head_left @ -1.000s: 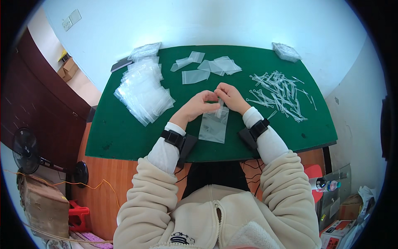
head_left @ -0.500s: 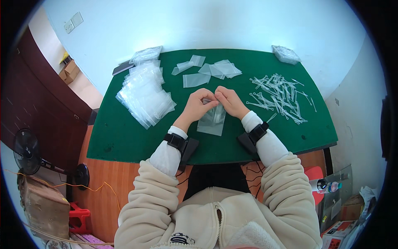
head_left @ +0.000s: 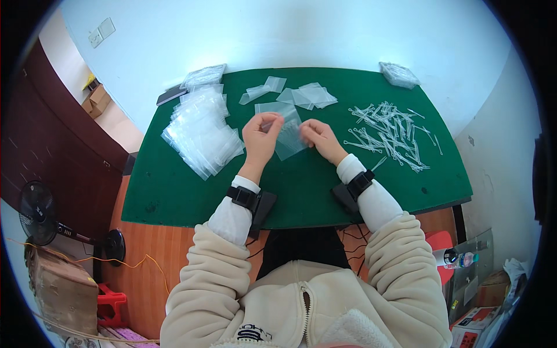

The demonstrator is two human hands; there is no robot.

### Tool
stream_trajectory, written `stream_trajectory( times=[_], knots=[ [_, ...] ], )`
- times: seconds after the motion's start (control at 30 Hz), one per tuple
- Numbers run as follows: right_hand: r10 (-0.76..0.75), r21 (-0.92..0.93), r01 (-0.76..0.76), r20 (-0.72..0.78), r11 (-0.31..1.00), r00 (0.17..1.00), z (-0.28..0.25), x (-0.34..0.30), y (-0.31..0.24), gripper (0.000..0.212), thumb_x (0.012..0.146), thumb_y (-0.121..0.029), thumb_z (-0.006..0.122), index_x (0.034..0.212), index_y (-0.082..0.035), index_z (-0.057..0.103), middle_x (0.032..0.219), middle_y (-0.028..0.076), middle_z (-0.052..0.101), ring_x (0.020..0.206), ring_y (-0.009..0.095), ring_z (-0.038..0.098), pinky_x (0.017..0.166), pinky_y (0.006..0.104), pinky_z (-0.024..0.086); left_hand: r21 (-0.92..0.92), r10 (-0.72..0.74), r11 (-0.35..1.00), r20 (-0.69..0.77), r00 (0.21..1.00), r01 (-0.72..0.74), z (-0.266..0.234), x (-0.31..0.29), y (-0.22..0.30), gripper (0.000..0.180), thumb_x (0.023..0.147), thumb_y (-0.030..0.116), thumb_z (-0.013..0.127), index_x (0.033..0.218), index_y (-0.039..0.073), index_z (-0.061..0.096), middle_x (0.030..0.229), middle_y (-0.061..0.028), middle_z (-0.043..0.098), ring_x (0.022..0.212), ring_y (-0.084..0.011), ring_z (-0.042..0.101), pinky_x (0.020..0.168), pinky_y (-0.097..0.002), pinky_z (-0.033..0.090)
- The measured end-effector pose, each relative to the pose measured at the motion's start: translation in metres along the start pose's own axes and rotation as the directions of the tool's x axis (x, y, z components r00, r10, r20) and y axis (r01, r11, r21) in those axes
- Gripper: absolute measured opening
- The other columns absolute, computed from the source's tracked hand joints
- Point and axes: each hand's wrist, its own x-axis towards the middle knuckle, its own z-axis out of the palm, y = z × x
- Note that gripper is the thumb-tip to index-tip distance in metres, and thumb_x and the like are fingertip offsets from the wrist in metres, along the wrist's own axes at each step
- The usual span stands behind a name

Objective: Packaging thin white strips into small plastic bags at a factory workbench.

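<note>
A small clear plastic zip bag (head_left: 290, 142) is held up over the green tabletop, tilted, its upper left edge pinched by my left hand (head_left: 260, 136). At the bag's right edge, the fingers of my right hand (head_left: 322, 139) are curled closed, with the tips slightly blurred by motion. Thin clear pieces seem to lie within the held bag, though they are hard to make out. Just behind it a flat clear bag (head_left: 264, 108) lies on the table, partly covered by my hand. To the right is a loose heap of thin clear sticks with looped ends (head_left: 394, 136).
A large fanned pile of clear bags (head_left: 200, 133) covers the left of the green table (head_left: 180, 203). Several flat bags (head_left: 313, 95) lie at the back middle. Wrapped clear packs (head_left: 399, 75) stand at the back corners, with a dark flat item (head_left: 171, 95) at the left.
My left hand has shifted left and up a little with the bag, and the bag has tilted. My hands, together before, are now apart, with the right fingers at the bag's right side.
</note>
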Motion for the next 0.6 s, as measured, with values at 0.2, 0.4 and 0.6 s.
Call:
stream_trajectory(
  times=[0.2,0.4,0.6],
  knots=[
    [-0.031,-0.075,0.027,-0.043,0.997,0.999,-0.0026,0.0015,0.0067,0.017,0.085,-0.019,0.057,0.078,-0.003,0.057,0.065,-0.004,0.051,0.059,0.004,0.043,0.054,0.0192,0.035,-0.039,-0.227,0.974,-0.112,0.967,0.224,-0.0056,0.0045,0.0021,0.01,0.079,0.008,0.065,0.079,0.0,0.059,0.07,0.0,0.058,0.062,-0.0063,0.053,0.058,-0.0187,0.042],
    [-0.114,-0.141,0.086,-0.205,0.986,0.972,-0.0042,0.0044,0.0093,0.021,0.086,-0.02,0.057,0.073,-0.003,0.054,0.06,-0.004,0.047,0.057,0.005,0.04,0.051,0.0216,0.033,0.1,-0.339,0.938,0.057,0.939,0.333,-0.0098,0.0043,-0.0024,0.016,0.081,0.014,0.063,0.075,0.001,0.058,0.059,0.0029,0.052,0.053,-0.0042,0.046,0.047,-0.0196,0.034],
    [-0.183,-0.194,0.125,-0.317,0.973,0.931,-0.0091,0.0048,0.0093,0.027,0.088,-0.022,0.053,0.069,-0.003,0.049,0.058,-0.003,0.041,0.055,0.005,0.036,0.049,0.023,0.031,-0.019,-0.346,0.937,0.054,0.937,0.348,-0.0076,0.0035,-0.0004,0.018,0.083,0.018,0.061,0.074,0.003,0.058,0.057,0.0042,0.049,0.051,-0.0036,0.042,0.048,-0.0194,0.032]
  ],
)
